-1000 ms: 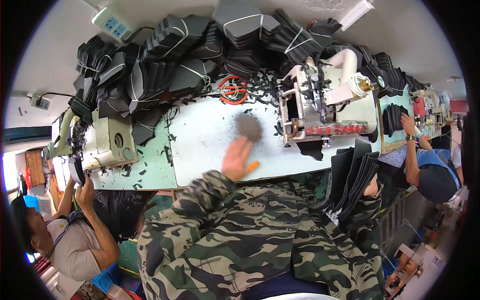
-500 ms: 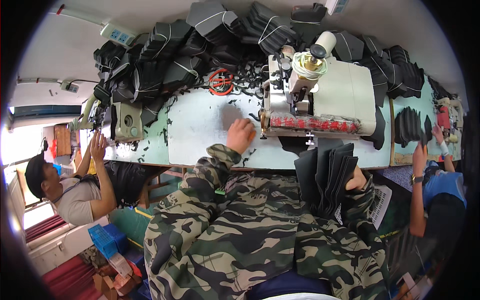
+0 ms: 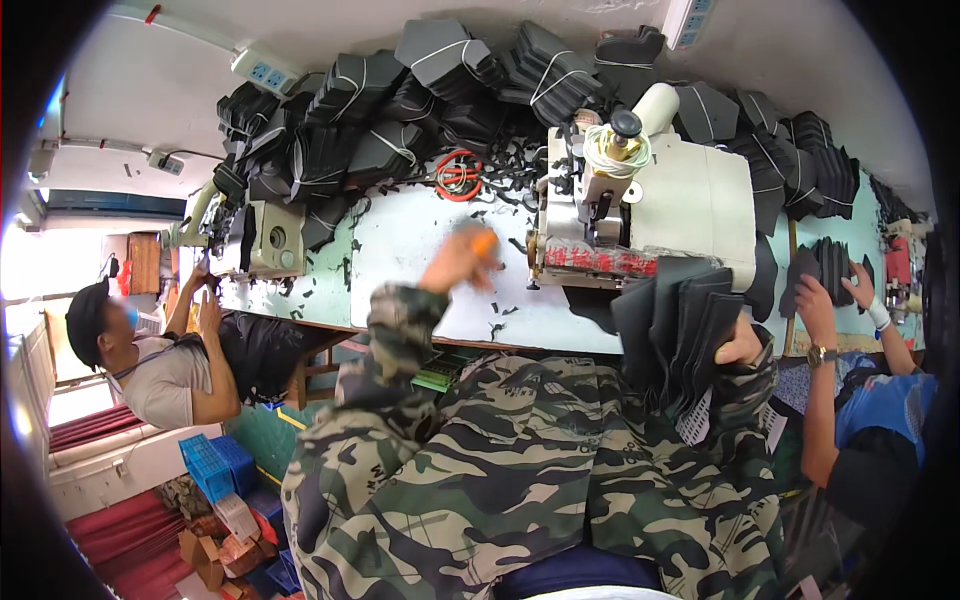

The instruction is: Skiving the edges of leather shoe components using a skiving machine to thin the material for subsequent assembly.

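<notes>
My left hand [image 3: 458,262] is over the white tabletop [image 3: 400,245], left of the sewing-type machine [image 3: 690,195]. Motion smears its fingers; something orange [image 3: 484,243] shows at a fingertip, and I cannot make out whether anything is held. On the other side, my right hand [image 3: 740,345] grips a fanned bunch of black flat pieces [image 3: 668,335] by their right edge. The bunch stands tilted at the table's front edge, before the machine. One dark piece [image 3: 590,308] lies on the table under the machine's front.
Tied bundles of black pieces [image 3: 440,60] are heaped along the wall. Orange-handled scissors [image 3: 458,175] lie among black scraps. Co-workers sit at machines left and right; the right one's hand [image 3: 815,305] touches a row of black pieces [image 3: 832,270]. Blue crates [image 3: 210,470] stand at lower left.
My left hand has moved left, away from the machine, and is now blurred. My right hand keeps the black pieces, slightly farther right. The right co-worker's hands have come to their row of pieces.
</notes>
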Demonstrator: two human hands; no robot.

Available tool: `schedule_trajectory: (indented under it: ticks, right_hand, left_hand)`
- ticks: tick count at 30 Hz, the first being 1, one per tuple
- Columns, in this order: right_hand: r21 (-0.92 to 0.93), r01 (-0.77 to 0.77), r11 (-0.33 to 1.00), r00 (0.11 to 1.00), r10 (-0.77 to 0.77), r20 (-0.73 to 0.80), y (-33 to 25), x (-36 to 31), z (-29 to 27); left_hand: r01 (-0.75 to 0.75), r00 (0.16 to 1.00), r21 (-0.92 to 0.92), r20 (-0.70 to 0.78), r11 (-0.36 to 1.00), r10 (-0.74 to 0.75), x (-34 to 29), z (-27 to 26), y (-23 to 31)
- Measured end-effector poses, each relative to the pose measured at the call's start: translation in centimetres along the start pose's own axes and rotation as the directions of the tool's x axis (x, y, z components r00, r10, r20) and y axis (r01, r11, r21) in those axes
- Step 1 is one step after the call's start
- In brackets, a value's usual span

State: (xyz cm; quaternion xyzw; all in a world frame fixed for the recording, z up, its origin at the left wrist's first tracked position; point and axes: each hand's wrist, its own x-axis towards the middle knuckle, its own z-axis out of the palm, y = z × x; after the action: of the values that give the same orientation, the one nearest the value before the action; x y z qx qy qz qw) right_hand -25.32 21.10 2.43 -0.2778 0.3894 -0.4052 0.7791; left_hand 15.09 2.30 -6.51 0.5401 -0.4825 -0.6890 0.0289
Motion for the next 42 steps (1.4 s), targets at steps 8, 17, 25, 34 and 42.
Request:
schedule_trajectory:
  ticks: [8, 17, 25, 34, 42]
  right_hand:
    - [-0.451, -0.191, 0.872, 0.905, 0.335, 0.264, -3.4, 5.8, 6.1]
    - [-0.606, -0.153, 0.781, 0.95, 0.285, 0.127, -0.6, 6.3, 5.2]
    - [-0.001, -0.28, 0.96, 0.951, 0.278, 0.135, -1.1, 0.0, -0.9]
    - [-0.613, 0.136, 0.779, 0.912, -0.339, -0.229, -7.3, 5.5, 0.5]
    - [-0.849, 0.025, 0.528, 0.835, -0.478, -0.272, -7.2, 6.6, -3.6]
  left_hand:
    - [-0.341, 0.868, -0.175, 0.32, 0.924, 0.381, -7.9, 9.9, 6.6]
    - [-0.326, 0.868, 0.196, 0.45, 0.925, 0.211, -8.0, 13.3, 9.9]
    - [-0.446, 0.842, -0.053, 0.315, 0.893, 0.439, -7.8, 12.6, 9.9]
    - [-0.77, 0.485, 0.473, -0.002, 0.429, 0.874, -4.2, 16.4, 17.5]
    - [-0.678, 0.579, 0.552, -0.004, 0.485, 0.815, -0.1, 19.2, 19.3]
